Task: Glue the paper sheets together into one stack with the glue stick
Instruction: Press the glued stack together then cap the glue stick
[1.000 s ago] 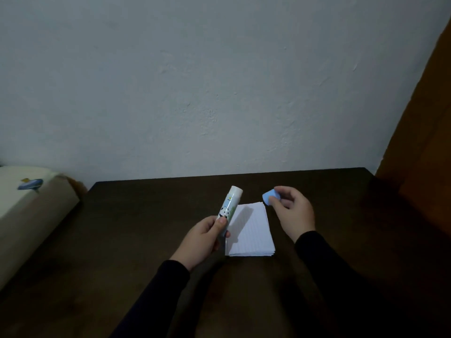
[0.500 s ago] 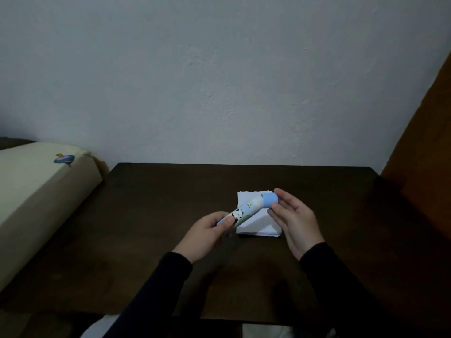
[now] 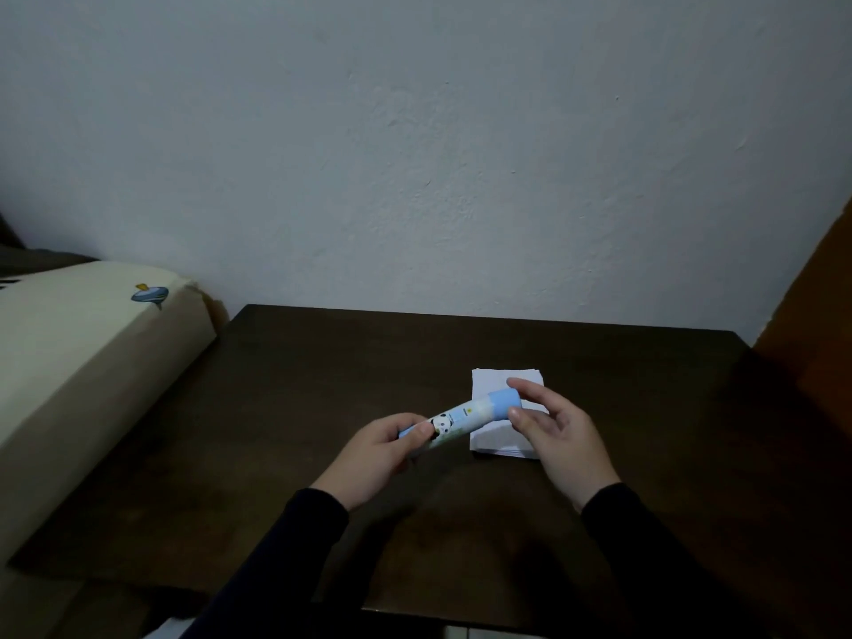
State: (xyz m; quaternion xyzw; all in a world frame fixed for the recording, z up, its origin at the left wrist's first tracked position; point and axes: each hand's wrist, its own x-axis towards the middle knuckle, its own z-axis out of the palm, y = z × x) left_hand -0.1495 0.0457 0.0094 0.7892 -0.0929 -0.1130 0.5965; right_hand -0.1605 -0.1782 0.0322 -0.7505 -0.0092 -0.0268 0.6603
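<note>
A white glue stick (image 3: 461, 419) with a panda picture lies tilted in the air above the dark table (image 3: 322, 408). My left hand (image 3: 378, 454) grips its lower end. A light blue cap (image 3: 505, 401) sits on its upper end, and my right hand (image 3: 553, 431) pinches that cap between thumb and fingers. Under the stick a small stack of white paper sheets (image 3: 500, 438) rests flat on the table, partly hidden by the stick and my right hand.
A cream mattress (image 3: 78, 362) with a small blue print runs along the table's left side. A pale wall (image 3: 415, 177) stands behind the table. An orange-brown wooden panel (image 3: 811, 325) rises at the right. The table's near edge is close to my body.
One second ago my right hand held the blue cap apart from the upright stick. The stick has tilted down toward the right and the cap now sits on its end. The view has shifted.
</note>
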